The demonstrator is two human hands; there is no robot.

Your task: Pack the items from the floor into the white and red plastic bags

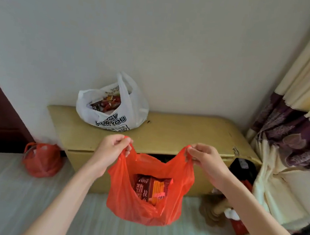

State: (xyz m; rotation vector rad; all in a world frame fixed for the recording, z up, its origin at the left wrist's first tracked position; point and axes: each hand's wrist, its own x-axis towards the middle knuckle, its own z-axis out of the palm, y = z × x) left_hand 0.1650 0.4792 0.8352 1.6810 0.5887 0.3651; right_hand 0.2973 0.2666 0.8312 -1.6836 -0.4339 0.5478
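Each hand's grip, left hand (113,147) and right hand (206,158), pinches red bag (125,195) handles; white bag (133,104) reads "FOR YOU".

A single head-worn, wide-angle view looks forward and down from above the person's arms. It faces a pale wall, with the tabletop (177,136) running across mid-frame, its near edge close behind the raised hands. The striped floor (3,188) fills the bottom, and a curtain (297,111) bends along the right edge.
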